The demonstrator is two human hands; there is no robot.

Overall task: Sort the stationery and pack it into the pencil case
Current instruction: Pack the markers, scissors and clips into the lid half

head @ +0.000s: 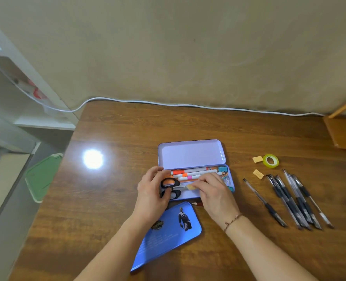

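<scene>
a: item one, the pencil case (192,154)?
b: lilac tin, lid hinged back and open, middle of the wooden table (127,199). inside the tray: three white markers (192,173) with orange and pink bands along the far side, teal binder clips (223,169) at the right end, black-handled scissors (171,188) at the left end.

a: left hand (150,194)?
b: at the tray's left end, fingers curled over the scissor handles, thumb against the lower loop.

a: right hand (212,190)?
b: over the tray's near right part, fingertips pinching a small tan eraser (190,187) just above the tray floor. bracelet on that wrist.

a: loose stock, not yet packed?
b: right of the case, well apart from it: two more tan erasers (257,159), a roll of clear tape (271,161) on a yellow-green core just beside the farther one, and six black gel pens (289,201) lying roughly parallel, one set a little left of the rest.

a: anything else?
b: a blue printed tin lid (168,236) near the table's front edge, under the forearms; a red pencil tip (197,203) peeps out between it and the case; white cable (168,104) along the wall.
</scene>
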